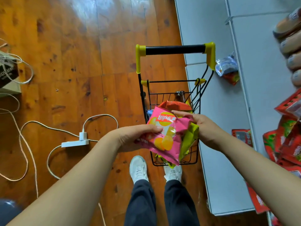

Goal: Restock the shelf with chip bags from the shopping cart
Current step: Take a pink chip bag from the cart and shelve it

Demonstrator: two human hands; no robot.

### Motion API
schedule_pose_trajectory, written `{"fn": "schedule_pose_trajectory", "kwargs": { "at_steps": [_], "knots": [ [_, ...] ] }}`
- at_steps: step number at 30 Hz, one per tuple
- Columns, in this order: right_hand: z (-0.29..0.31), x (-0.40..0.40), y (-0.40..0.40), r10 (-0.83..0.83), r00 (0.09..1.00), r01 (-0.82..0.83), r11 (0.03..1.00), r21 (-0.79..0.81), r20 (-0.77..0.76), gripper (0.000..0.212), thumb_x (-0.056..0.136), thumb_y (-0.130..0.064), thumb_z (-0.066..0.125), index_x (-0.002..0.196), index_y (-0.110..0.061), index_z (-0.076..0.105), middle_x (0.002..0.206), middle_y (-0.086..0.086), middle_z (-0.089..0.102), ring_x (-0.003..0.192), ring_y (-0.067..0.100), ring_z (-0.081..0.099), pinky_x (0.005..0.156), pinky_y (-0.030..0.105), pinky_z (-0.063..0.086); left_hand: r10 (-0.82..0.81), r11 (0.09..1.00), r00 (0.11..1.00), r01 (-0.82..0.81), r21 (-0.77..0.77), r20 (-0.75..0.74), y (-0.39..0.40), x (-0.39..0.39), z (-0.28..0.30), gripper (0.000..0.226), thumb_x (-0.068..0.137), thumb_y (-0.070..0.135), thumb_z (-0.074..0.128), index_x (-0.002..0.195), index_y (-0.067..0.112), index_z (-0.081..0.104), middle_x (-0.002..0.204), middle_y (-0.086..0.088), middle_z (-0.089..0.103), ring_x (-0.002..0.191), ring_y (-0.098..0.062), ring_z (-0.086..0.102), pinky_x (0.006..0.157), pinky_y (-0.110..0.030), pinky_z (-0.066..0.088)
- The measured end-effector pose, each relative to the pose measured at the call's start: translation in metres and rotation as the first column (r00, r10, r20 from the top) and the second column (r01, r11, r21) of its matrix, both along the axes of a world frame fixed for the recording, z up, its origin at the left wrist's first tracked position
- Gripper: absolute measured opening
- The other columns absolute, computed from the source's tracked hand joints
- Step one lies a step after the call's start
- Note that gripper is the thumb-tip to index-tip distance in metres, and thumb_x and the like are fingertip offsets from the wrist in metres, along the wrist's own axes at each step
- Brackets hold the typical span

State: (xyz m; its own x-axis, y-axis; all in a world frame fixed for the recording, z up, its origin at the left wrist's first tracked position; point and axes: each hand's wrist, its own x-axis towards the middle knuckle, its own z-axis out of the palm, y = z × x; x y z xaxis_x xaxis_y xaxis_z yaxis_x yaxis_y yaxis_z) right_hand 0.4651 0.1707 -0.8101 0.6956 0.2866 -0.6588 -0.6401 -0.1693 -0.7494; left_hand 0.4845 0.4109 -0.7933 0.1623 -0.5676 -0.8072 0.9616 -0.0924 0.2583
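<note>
Head view, looking straight down. Small black wire shopping cart with yellow corner caps and a black foam handle bar point(175, 98) stands at centre frame on the reddish-brown wooden plank floor point(73, 46), just beside the pale grey shelf unit point(228, 119) that runs down the right side. Glossy pink Lay's chip bag printed with yellow crisps point(164, 136) is held above the near end of the cart, tilted, lower corner reaching down toward the cart's near rim. Left hand point(135, 137) grips the bag's left edge: thumb on the printed face, remaining fingers curled underneath, out of sight. Right hand point(200, 126) holds the bag's upper right edge, fingers extended over the crumpled top; whether it also grasps the yellow-green crinkled foil bag point(189, 139) just below it cannot be told. An orange-red foil bag point(175, 104) lies in the cart beyond the pink one. Red snack packets point(286, 141) are piled on the shelf at right edge; a clear blue-printed packet point(226, 66) lies on the shelf near the cart handle. White power strip with plugged-in charger and cables point(76, 141) sits on the floor, left of centre. White sneakers point(138, 167) and dark trousers at lower centre.
</note>
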Motion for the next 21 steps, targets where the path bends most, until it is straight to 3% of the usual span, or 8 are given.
{"fn": "schedule_pose_trajectory", "kwargs": {
  "at_steps": [3,5,8,12,15,16,18,21],
  "knots": [
    [-0.007,-0.003,0.014,-0.151,0.973,0.176,0.974,0.141,-0.174,0.031,0.091,-0.017,0.062,0.121,-0.010,0.067,0.120,0.017,0.068,0.112,0.035,0.065,0.102,0.053,0.048,0.057,0.998,0.996,-0.058,-0.021,-0.063,-0.005,-0.010,-0.010,0.064,0.052,0.031,0.095,0.106,0.012,0.067,0.103,-0.011,0.075,0.088,-0.023,0.073,0.086,-0.037,0.060],
    [-0.012,-0.008,0.020,-0.215,0.943,0.265,0.946,0.186,-0.254,0.031,0.095,-0.016,0.056,0.122,-0.003,0.063,0.124,0.026,0.063,0.114,0.043,0.061,0.103,0.058,0.045,0.097,0.994,0.990,-0.102,-0.042,-0.099,-0.007,-0.019,-0.011,0.072,0.049,0.035,0.096,0.111,0.012,0.066,0.103,-0.012,0.075,0.090,-0.025,0.073,0.084,-0.040,0.060],
    [-0.011,-0.015,0.024,-0.266,0.919,0.338,0.911,0.236,-0.290,0.032,0.088,-0.020,0.059,0.116,-0.009,0.068,0.124,0.027,0.062,0.108,0.039,0.063,0.103,0.058,0.045,0.152,0.981,0.978,-0.167,-0.100,-0.142,-0.006,-0.028,-0.012,0.070,0.042,0.037,0.098,0.103,0.012,0.076,0.108,-0.014,0.073,0.095,-0.028,0.073,0.086,-0.044,0.059],
    [-0.010,-0.019,0.025,-0.327,0.878,0.406,0.895,0.184,-0.349,0.030,0.087,-0.017,0.059,0.114,-0.008,0.068,0.119,0.025,0.065,0.101,0.035,0.065,0.099,0.055,0.049,0.153,0.987,0.986,-0.156,-0.034,-0.063,-0.009,-0.028,-0.007,0.056,0.062,0.039,0.088,0.109,0.015,0.068,0.104,-0.011,0.075,0.092,-0.025,0.074,0.084,-0.040,0.060],
    [-0.011,-0.021,0.027,-0.532,0.709,0.607,0.794,0.018,-0.463,0.022,0.093,-0.027,0.054,0.100,-0.013,0.069,0.102,0.017,0.069,0.087,0.031,0.067,0.085,0.045,0.057,0.165,0.986,0.982,-0.166,0.008,0.089,-0.017,-0.023,-0.005,0.036,0.077,0.034,0.070,0.109,0.020,0.066,0.102,-0.007,0.076,0.089,-0.020,0.074,0.077,-0.034,0.061],
    [-0.011,-0.023,0.026,-0.594,0.659,0.652,0.757,-0.043,-0.461,0.030,0.098,-0.037,0.047,0.094,-0.016,0.069,0.094,0.013,0.069,0.082,0.027,0.066,0.079,0.041,0.056,0.175,0.983,0.973,-0.180,0.019,0.149,-0.019,-0.021,-0.006,0.034,0.078,0.031,0.067,0.110,0.020,0.066,0.103,-0.007,0.075,0.090,-0.020,0.074,0.077,-0.033,0.061],
    [-0.008,-0.026,0.025,-0.594,0.687,0.623,0.778,-0.082,-0.419,0.056,0.095,-0.064,0.034,0.107,-0.021,0.067,0.101,0.008,0.074,0.093,0.025,0.068,0.085,0.042,0.052,0.192,0.975,0.945,-0.215,0.061,0.264,-0.025,-0.018,-0.011,0.040,0.078,0.025,0.069,0.117,0.018,0.062,0.109,-0.009,0.074,0.096,-0.023,0.072,0.080,-0.033,0.060],
    [0.010,-0.027,0.035,-0.426,0.864,0.411,0.905,-0.114,-0.269,0.078,0.080,-0.085,0.034,0.127,-0.029,0.061,0.120,-0.002,0.070,0.109,0.019,0.066,0.100,0.042,0.047,0.170,0.961,0.903,-0.241,0.138,0.395,-0.030,-0.019,-0.020,0.058,0.074,0.017,0.077,0.127,0.018,0.054,0.112,-0.010,0.073,0.099,-0.025,0.071,0.085,-0.035,0.059]
  ]
}}
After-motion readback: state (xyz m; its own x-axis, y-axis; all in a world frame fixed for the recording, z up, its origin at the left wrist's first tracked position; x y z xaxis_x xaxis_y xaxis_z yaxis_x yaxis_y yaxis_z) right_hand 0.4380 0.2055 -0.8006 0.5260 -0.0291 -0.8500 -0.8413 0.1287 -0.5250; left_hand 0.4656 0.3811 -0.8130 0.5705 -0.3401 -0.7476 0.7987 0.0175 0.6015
